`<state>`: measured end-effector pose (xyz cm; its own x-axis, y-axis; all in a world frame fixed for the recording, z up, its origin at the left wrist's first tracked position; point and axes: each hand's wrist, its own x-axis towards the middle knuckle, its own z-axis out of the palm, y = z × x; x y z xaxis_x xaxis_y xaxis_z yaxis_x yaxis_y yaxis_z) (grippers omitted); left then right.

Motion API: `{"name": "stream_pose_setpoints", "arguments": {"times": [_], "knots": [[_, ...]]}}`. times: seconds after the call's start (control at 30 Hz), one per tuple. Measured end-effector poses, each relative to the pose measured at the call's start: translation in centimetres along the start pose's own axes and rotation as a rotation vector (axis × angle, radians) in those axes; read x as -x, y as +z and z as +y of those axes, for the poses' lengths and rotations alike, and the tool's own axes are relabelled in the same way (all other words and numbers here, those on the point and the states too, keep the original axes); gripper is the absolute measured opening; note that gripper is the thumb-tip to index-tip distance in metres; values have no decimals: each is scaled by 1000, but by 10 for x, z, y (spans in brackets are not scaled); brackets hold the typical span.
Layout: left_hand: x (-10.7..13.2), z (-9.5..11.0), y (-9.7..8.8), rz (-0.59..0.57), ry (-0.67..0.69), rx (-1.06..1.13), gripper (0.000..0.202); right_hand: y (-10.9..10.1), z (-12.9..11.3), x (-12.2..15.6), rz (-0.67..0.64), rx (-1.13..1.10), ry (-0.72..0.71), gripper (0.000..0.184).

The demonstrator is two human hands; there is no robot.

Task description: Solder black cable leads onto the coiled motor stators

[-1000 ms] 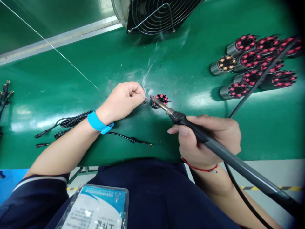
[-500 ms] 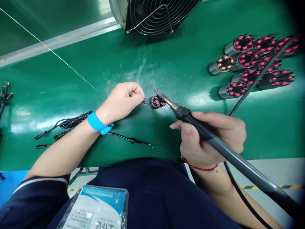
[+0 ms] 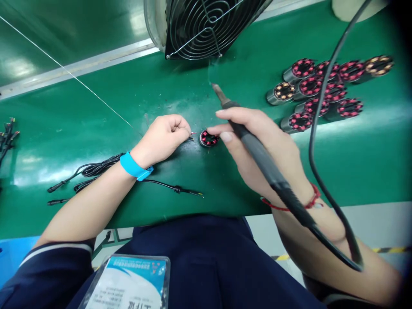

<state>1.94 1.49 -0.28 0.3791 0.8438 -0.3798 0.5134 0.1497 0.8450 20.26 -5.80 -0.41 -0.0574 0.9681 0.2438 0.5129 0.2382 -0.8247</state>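
Observation:
In my right hand (image 3: 257, 141) lies a soldering iron (image 3: 254, 146), its tip pointing up and away over the bench, with thin smoke rising from it. An extended finger of that hand reaches the top edge of a small motor stator (image 3: 209, 138) with red windings. Just left of the stator, my left hand (image 3: 167, 137) is closed in a pinch on thin wires (image 3: 192, 136); their ends stick out past the fingertips. A black cable (image 3: 161, 184) with stripped ends lies below my left wrist.
Several metal cylinders with wound stators (image 3: 309, 90) stand at the right. A black fan (image 3: 206, 30) with a wire guard is at the back. Coiled black cables (image 3: 99, 165) lie under my left forearm, and solder wire (image 3: 74, 75) runs across the upper left.
My right hand has moved up and left with the soldering iron, whose tip now sits farther back, away from the stator. One finger has come to the stator. My left hand keeps its pinch.

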Motion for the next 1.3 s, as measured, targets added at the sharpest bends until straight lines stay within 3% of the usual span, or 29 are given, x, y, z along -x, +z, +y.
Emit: {"name": "stream_pose_setpoints", "arguments": {"times": [0.13,0.33,0.53,0.73,0.9,1.1,1.3], "knots": [[0,-2,-1,-7,49,4,9,15,13,-14,-102,-21,22,45],[-1,-5,-2,-14,72,18,7,35,30,-16,-48,-41,21,44],[-2,-8,1,11,120,119,5,34,33,-11,67,-9,-103,52],[-3,-10,1,13,128,120,14,37,34,-10,24,-19,-210,50],[-2,-9,-1,10,157,131,12,42,34,-12,40,-124,-184,46],[0,-9,-2,-23,325,85,7,42,31,-12,67,-206,-152,46],[2,-9,-1,-31,309,107,9,42,32,-12,55,-233,-128,47]]}}
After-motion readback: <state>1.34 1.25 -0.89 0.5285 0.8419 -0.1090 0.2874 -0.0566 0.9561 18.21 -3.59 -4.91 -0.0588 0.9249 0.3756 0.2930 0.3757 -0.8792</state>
